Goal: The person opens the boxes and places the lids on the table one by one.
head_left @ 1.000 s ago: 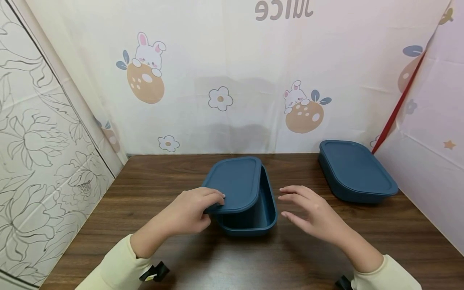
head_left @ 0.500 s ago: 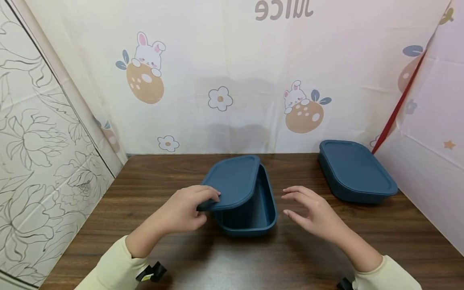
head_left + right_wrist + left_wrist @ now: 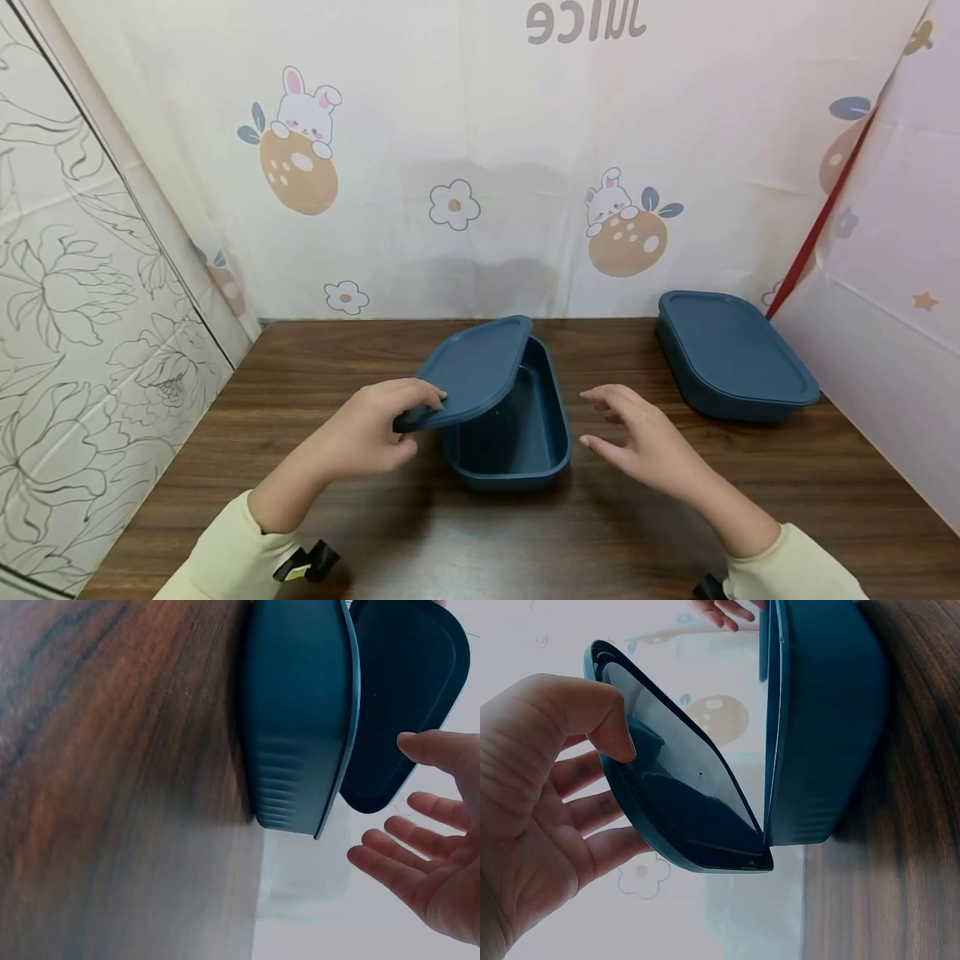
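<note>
A dark blue box (image 3: 543, 417) with rounded corners stands on the table, its inside showing on the right. Over its left part a matching blue lid (image 3: 472, 371) slants, the right edge raised. My left hand (image 3: 378, 429) pinches the lid by its near left corner; in the left wrist view the thumb (image 3: 615, 735) lies on the underside and the fingers on the outer face. Right of the box, my right hand (image 3: 641, 437) hovers with relaxed fingers and holds nothing. From the right wrist view, the lid (image 3: 405, 690) leans away beyond the box rim.
A second blue box (image 3: 738, 354) with its lid on stands at the right rear, near the side cloth. Behind the wooden table (image 3: 495, 542) hangs a printed cloth (image 3: 480, 108). A flower-patterned panel (image 3: 90, 333) borders the left side.
My left hand has drawn the lid leftward and tilted it more, so more of the box's inside shows. The right hand has barely shifted.
</note>
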Motion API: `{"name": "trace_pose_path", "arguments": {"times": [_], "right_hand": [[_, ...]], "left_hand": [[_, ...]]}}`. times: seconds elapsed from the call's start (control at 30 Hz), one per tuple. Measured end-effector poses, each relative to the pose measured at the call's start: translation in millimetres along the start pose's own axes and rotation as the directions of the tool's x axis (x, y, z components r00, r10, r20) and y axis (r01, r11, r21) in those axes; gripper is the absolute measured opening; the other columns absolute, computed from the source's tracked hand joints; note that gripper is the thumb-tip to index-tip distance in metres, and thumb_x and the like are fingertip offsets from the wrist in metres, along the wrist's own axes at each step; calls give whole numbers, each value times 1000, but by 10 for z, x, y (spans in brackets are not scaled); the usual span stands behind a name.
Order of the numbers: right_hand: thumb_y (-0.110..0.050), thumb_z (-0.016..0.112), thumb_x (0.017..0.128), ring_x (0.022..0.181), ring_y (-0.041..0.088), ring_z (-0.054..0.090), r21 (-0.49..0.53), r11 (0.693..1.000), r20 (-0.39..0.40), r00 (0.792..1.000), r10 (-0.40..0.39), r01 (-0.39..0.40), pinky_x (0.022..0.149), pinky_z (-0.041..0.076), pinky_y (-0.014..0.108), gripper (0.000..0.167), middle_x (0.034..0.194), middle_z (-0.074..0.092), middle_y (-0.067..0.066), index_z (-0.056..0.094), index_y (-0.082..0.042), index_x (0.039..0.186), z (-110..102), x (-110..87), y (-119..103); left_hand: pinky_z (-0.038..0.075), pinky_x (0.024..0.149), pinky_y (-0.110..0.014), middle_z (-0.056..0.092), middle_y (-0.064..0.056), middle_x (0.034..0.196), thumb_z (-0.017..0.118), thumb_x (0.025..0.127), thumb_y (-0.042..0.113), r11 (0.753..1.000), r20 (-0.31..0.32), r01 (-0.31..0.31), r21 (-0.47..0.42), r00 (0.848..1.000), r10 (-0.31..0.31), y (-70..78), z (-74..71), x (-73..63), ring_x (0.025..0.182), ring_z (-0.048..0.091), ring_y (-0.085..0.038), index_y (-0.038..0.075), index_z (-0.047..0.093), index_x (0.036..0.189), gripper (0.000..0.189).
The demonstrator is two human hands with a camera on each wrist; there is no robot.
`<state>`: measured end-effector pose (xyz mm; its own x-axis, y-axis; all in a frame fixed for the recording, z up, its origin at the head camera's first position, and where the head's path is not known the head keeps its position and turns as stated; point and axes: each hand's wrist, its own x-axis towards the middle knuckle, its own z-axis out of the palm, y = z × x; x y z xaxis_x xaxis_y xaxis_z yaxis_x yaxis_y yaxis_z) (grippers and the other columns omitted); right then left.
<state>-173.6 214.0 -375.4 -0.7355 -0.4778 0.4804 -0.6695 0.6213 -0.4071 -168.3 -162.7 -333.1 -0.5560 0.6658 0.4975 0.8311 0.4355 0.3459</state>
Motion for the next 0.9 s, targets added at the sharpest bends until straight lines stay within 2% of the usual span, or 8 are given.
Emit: {"name": "trace_pose_path", "arguments": {"times": [0.13,0.3,0.4,0.5,0.57,0.77,0.83,0.9], "right_hand": [[-15,79,83,98,28,65,27,993,69,991,113,-115,79,56,42,53,121,58,10,54,-6,130,17,9,3],[-24,74,88,104,35,62,74,969,148,963,224,-237,81,55,47,55,126,56,17,50,-5,134,35,23,14],[-28,70,91,110,37,59,137,943,209,940,271,-303,85,53,51,56,131,54,21,48,-3,136,45,32,30],[-30,68,93,112,37,58,226,894,283,904,320,-387,86,52,50,58,133,53,23,45,-1,138,83,44,45],[-29,67,94,112,34,57,306,839,333,877,348,-449,86,53,46,59,132,53,23,44,1,139,122,51,50],[-19,66,94,108,31,58,552,574,439,796,417,-605,83,56,44,63,131,47,27,34,8,142,215,74,29],[-17,65,95,108,31,57,584,520,450,781,432,-624,83,55,45,63,132,45,29,32,8,143,230,88,23],[-16,63,95,107,30,58,601,490,458,775,436,-631,83,55,44,63,133,44,31,31,9,143,246,104,17]], "left_hand": [[47,62,-21,65,-4,120,64,71,-9,1000,-10,9,-21,1000,-10,-14,-15,-7,108,62,-19,12,62,106,41],[51,60,-22,65,-5,121,64,71,-10,996,-8,45,-73,999,-45,-17,-46,-23,106,61,-20,12,61,108,42],[53,64,-25,64,-5,122,64,72,-9,993,-1,63,-103,998,-63,-21,-68,-33,105,61,-20,12,61,109,42],[54,66,-29,65,-5,121,65,72,-10,991,-5,66,-114,998,-67,-38,-78,-43,99,62,-20,12,61,109,42],[54,67,-31,65,-5,120,65,72,-10,990,-11,65,-122,998,-67,-48,-81,-46,97,62,-21,12,61,108,43],[56,70,-35,64,-6,119,64,70,-12,984,-41,50,-169,997,-58,-69,-73,-64,93,62,-20,12,61,108,45],[57,71,-36,64,-6,120,63,70,-13,982,-53,45,-186,997,-56,-80,-69,-76,94,61,-19,13,60,109,46],[57,71,-36,64,-5,120,63,70,-13,979,-62,46,-199,996,-60,-94,-66,-92,93,60,-18,13,60,109,47]]}}
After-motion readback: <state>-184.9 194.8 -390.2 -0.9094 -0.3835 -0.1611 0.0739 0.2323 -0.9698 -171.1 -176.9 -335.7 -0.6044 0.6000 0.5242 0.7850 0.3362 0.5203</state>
